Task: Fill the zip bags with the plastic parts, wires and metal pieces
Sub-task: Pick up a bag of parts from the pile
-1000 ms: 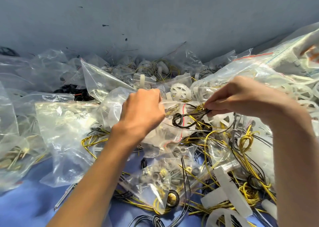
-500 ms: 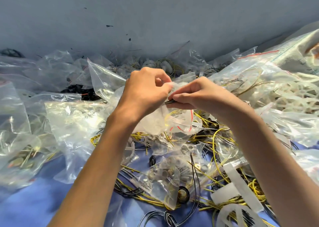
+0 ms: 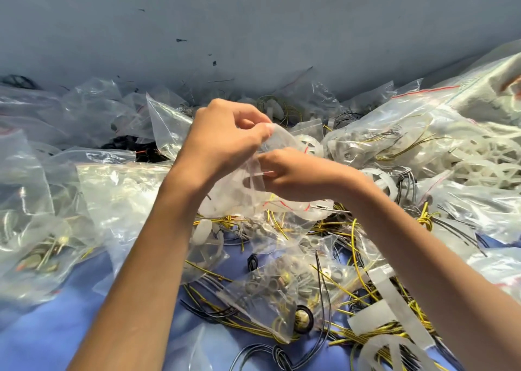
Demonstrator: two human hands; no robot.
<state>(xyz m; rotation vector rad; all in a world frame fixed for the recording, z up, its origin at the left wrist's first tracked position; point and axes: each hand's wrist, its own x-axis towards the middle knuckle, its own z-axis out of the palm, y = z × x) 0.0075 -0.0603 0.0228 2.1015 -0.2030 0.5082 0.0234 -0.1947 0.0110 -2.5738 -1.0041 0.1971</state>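
Observation:
A clear zip bag [image 3: 242, 193] with a red line at its mouth hangs in the middle of the view, above the pile. My left hand [image 3: 222, 139] pinches its upper rim between thumb and fingers. My right hand [image 3: 298, 173] sits at the bag's mouth with its fingertips pushed inside behind the film; what they hold is hidden. White plastic pieces show through the bag's lower part. Loose yellow and black wires [image 3: 346, 229] lie tangled beneath both hands. A white plastic wheel [image 3: 310, 145] lies just behind the bag.
Many clear bags surround my hands: a filled one [image 3: 282, 291] with rings and metal pieces in front, a large one [image 3: 417, 136] of white parts at right, crumpled ones [image 3: 36, 213] at left. White plastic strips [image 3: 394, 303] lie at lower right. Blue cloth [image 3: 56, 328] covers the surface; a grey wall stands behind.
My right hand carried a bundle of black wire leftward from the pile to the bag's mouth and pushed in; the wire is out of sight now. My left hand raised the bag.

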